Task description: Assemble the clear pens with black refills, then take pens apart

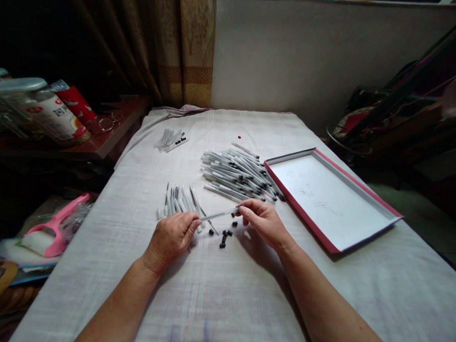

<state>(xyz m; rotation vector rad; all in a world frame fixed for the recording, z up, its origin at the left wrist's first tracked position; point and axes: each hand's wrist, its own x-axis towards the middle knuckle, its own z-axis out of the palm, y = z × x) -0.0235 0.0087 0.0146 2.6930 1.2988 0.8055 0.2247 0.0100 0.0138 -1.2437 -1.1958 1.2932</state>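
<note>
Between my two hands a clear pen barrel (219,214) is stretched level above the cloth. My left hand (176,236) is closed on its left end, thumb and fingers pinched. At the other end my right hand (260,220) pinches the tip; what else its fingers may cover is hidden. Several small black pen plugs (225,237) lie on the cloth just below the barrel. Behind my left hand is a bunch of pen parts (178,198), some with dark ink. Beyond my right hand spreads a large pile of pens (237,173) with black ends.
A shallow box lid (332,202) with pink sides lies to the right. A smaller group of clear tubes (169,139) is far left, and a red bit (239,137) lies at the back. Jars (42,112) stand on a side shelf, with pink-handled scissors (58,227) below.
</note>
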